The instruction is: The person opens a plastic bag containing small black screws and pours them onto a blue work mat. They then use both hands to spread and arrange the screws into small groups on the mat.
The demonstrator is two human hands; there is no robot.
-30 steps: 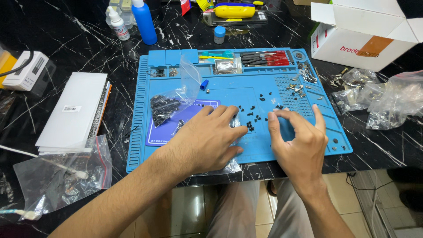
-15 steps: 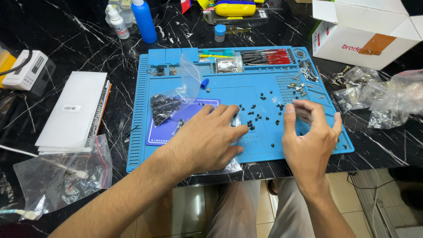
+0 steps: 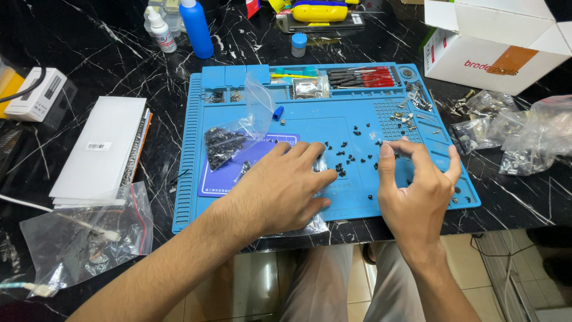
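A blue silicone work mat (image 3: pixel 357 200) lies on the black marble table. Small black screws (image 3: pixel 341 156) are scattered over its middle. My left hand (image 3: pixel 280 188) rests flat, palm down, on the mat, on top of a clear plastic bag whose edge (image 3: pixel 314 226) sticks out at the front. My right hand (image 3: pixel 417 191) hovers over the mat's right part, fingers curled and apart, with thumb and index fingertips close to the right-most screws; I see nothing held between them. A clear bag with a heap of black screws (image 3: pixel 223 143) lies left of my left hand.
A white cardboard box (image 3: pixel 494 42) stands at the back right, with clear bags of metal hardware (image 3: pixel 524 143) in front of it. A blue bottle (image 3: pixel 196 27) and a small white bottle (image 3: pixel 161 30) stand behind the mat. A flat white box (image 3: pixel 101 149) and another bag (image 3: pixel 83 238) lie left.
My right hand moved right across the mat, lifted, then came back a little toward the screws with its fingers spread more. My left hand stayed put.
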